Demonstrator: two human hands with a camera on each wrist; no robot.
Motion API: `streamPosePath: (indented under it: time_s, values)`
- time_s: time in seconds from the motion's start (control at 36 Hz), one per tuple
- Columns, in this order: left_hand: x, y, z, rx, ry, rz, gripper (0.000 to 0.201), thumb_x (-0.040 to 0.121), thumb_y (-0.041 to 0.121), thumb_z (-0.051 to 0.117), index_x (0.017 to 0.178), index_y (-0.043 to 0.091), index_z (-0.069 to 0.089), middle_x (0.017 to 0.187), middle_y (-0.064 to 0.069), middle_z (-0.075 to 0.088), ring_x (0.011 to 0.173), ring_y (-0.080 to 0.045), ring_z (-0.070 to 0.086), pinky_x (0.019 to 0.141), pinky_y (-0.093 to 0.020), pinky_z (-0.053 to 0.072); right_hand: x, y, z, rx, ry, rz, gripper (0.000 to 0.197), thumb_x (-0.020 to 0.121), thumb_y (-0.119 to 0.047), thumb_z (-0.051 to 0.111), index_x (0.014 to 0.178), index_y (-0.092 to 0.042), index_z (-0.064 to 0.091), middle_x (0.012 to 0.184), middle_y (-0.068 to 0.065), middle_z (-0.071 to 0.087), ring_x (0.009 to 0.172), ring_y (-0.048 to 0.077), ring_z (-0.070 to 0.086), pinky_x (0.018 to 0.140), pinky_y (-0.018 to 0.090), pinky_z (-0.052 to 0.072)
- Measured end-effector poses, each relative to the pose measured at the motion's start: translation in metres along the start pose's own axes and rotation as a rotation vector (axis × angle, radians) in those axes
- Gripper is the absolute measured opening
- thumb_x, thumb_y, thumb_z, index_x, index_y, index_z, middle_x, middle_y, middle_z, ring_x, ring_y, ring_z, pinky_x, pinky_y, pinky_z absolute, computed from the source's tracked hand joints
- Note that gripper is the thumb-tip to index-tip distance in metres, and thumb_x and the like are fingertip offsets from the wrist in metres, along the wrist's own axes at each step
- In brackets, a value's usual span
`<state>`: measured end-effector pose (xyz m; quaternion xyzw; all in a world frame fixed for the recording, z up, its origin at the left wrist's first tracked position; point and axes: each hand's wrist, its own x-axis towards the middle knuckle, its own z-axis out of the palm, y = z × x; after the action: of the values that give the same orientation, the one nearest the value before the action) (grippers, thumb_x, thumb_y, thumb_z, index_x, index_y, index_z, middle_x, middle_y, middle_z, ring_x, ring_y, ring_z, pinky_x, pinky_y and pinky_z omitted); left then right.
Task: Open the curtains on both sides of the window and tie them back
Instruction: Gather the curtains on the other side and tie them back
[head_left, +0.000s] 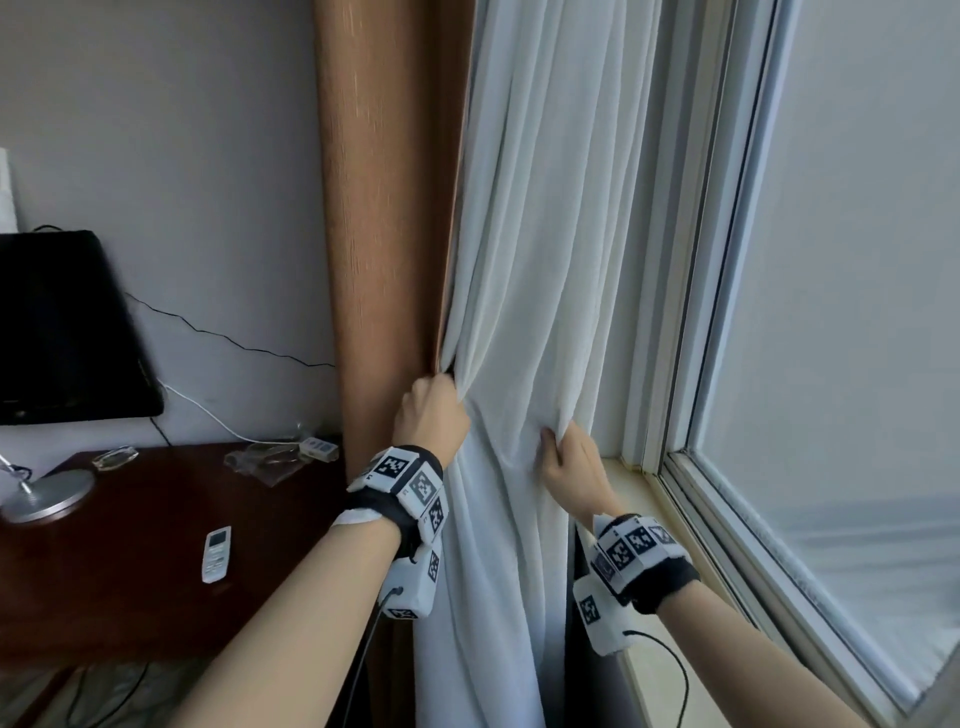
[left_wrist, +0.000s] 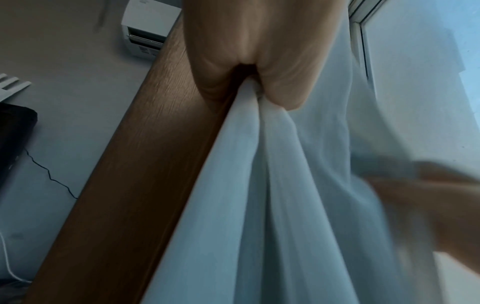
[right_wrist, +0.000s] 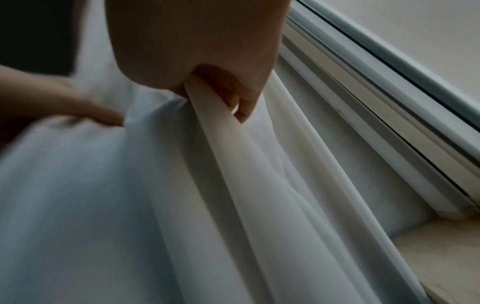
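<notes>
My left hand (head_left: 431, 410) and right hand (head_left: 571, 465) both clutch the white curtain (head_left: 540, 260), its folds running vertically between them, left hand higher beside the brown curtain (head_left: 384, 208).

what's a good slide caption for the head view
Both hands, left hand and right hand, bunch the white curtain beside the window.

no legible text, only wristband markers (head_left: 415, 480)

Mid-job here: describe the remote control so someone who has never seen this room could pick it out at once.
Start at the dark wooden desk left of the brown curtain, below the black monitor. The remote control lies flat on the desktop near its front, right of the round silver lamp base. It is the only slim white handset there; the other white item, by the wall, has a cable attached.
</notes>
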<state>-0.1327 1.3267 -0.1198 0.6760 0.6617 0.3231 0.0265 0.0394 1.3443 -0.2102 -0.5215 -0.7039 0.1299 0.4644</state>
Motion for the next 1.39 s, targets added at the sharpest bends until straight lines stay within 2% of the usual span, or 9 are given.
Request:
streamPosePath:
  time_s: [0.11,0.28,0.67,0.78,0.89,1.03,1.08,1.25,1.39]
  values:
    - [-0.002,0.007,0.002,-0.006,-0.009,-0.006,0.024,0.091,0.014,0.051,0.107,-0.001,0.061,0.111,-0.023,0.060,0.098,-0.042,0.059,0.079,-0.046,0.052,-0.025,-0.027,-0.018,-0.071,0.077,-0.198,0.027,0.092,-0.019,0.038,0.071,-0.033,0.028,0.058,-0.014,0.033,0.051,0.005,0.045,0.051,0.012,0.029]
    - [-0.008,0.020,0.002,0.056,-0.070,0.046,0.024,0.089,-0.006,0.035,0.104,-0.004,0.054,0.114,-0.024,0.056,0.105,-0.041,0.056,0.085,-0.045,0.048,-0.039,-0.076,-0.017,-0.228,0.005,-0.432,0.019,0.087,-0.028,0.036,0.073,-0.016,0.037,0.066,0.000,0.040,0.053,0.018,0.039,0.053,0.027,0.030]
    - [0.007,0.003,0.000,-0.202,-0.455,0.014,0.045,0.078,0.021,0.049,0.121,0.008,0.056,0.120,-0.010,0.059,0.111,-0.026,0.056,0.095,-0.032,0.047,-0.019,-0.078,0.001,-0.701,-0.136,-0.378,0.026,0.058,0.000,0.080,0.064,-0.010,0.056,0.054,0.002,0.051,0.037,0.014,0.047,0.037,0.020,0.025]
    - [-0.002,0.025,-0.014,-0.518,-0.549,-0.113,0.039,0.062,0.032,0.049,0.088,0.007,0.061,0.097,-0.007,0.060,0.096,-0.022,0.055,0.090,-0.031,0.041,-0.023,-0.088,-0.001,-0.692,-0.206,-0.332,0.009,0.073,0.003,0.066,0.075,-0.003,0.060,0.063,0.010,0.059,0.048,0.024,0.058,0.044,0.024,0.031]
    - [-0.005,0.035,-0.012,-0.441,-0.584,-0.126,0.122,0.045,0.082,0.067,0.140,0.008,0.042,0.137,-0.005,0.050,0.128,-0.022,0.046,0.111,-0.034,0.032,-0.020,-0.089,-0.001,-0.622,-0.232,-0.311,0.012,0.088,-0.002,0.049,0.087,-0.003,0.062,0.082,0.015,0.064,0.072,0.029,0.063,0.058,0.033,0.043]
    - [-0.001,0.030,0.004,-0.316,-0.254,-0.094,0.057,0.090,0.040,0.058,0.132,0.003,0.048,0.133,-0.016,0.051,0.121,-0.031,0.052,0.102,-0.035,0.042,-0.024,-0.081,0.003,-0.365,-0.179,-0.303,0.026,0.083,0.000,0.047,0.109,-0.001,0.053,0.077,0.013,0.057,0.060,0.023,0.048,0.057,0.033,0.037]
    - [0.001,0.029,0.004,-0.308,-0.251,-0.075,0.051,0.093,0.035,0.055,0.130,0.001,0.049,0.131,-0.018,0.052,0.119,-0.033,0.052,0.102,-0.037,0.042,-0.031,-0.072,0.009,-0.297,-0.112,-0.233,0.042,0.085,-0.010,0.051,0.126,-0.009,0.040,0.083,0.006,0.054,0.062,0.021,0.049,0.055,0.032,0.040]
    - [0.004,0.025,0.005,-0.266,-0.228,-0.089,0.049,0.096,0.034,0.051,0.130,-0.001,0.046,0.132,-0.023,0.048,0.120,-0.038,0.049,0.103,-0.042,0.041,-0.060,-0.042,0.042,-0.189,-0.023,0.111,0.033,0.092,-0.033,0.048,0.120,-0.021,0.035,0.101,-0.001,0.058,0.078,0.024,0.061,0.060,0.033,0.042]
    - [0.007,0.020,0.003,-0.226,-0.198,-0.087,0.045,0.097,0.033,0.048,0.127,-0.001,0.048,0.130,-0.024,0.049,0.120,-0.041,0.048,0.102,-0.044,0.041,-0.073,-0.031,0.050,-0.313,-0.192,0.143,0.010,0.091,-0.015,0.042,0.100,-0.011,0.041,0.080,0.006,0.055,0.066,0.029,0.052,0.054,0.035,0.040]
